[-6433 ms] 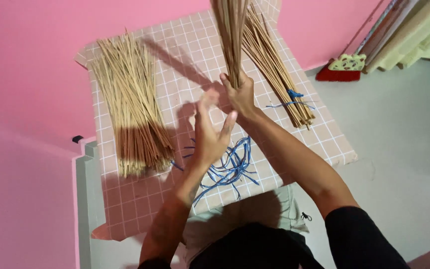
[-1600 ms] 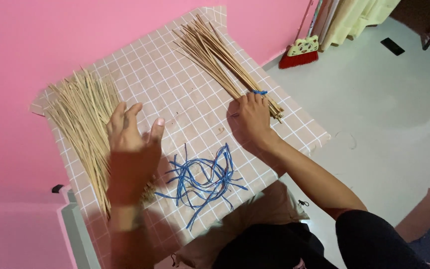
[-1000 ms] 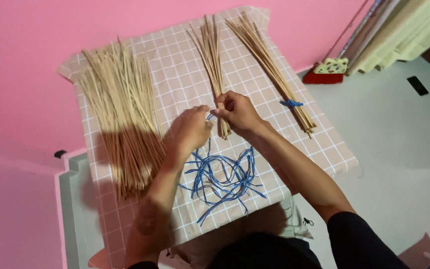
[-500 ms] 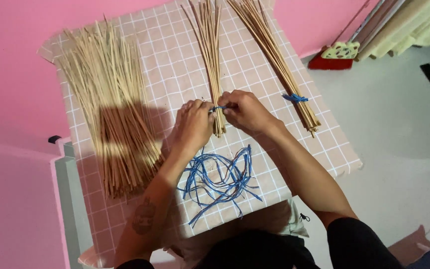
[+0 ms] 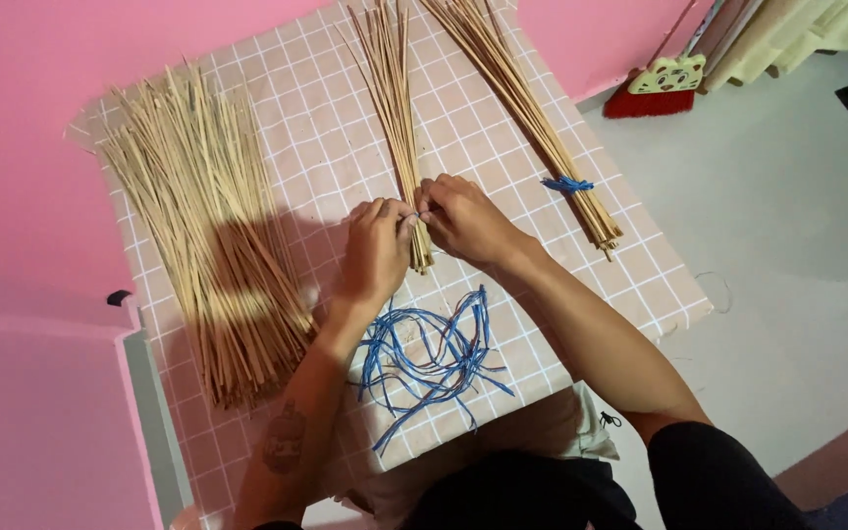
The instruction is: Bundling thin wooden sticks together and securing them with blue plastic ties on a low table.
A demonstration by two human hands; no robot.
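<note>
Pink-tiled table (image 5: 503,157) bears a thin stick bundle (image 5: 397,128), pinched between left hand (image 5: 377,253) and right hand (image 5: 463,221), blue strings (image 5: 429,358) just below them.

This looks like a room in a home used for handcraft. Pink walls (image 5: 41,108) rise beyond the hands, a tabletop (image 5: 287,128) under a checked pink cover carries bundled sticks, and a red broom (image 5: 655,88) leans on the pale floor (image 5: 797,245) to their right.

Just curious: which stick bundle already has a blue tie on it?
The right-hand bundle, bound by a blue tie. The big left pile lies loose.
</note>
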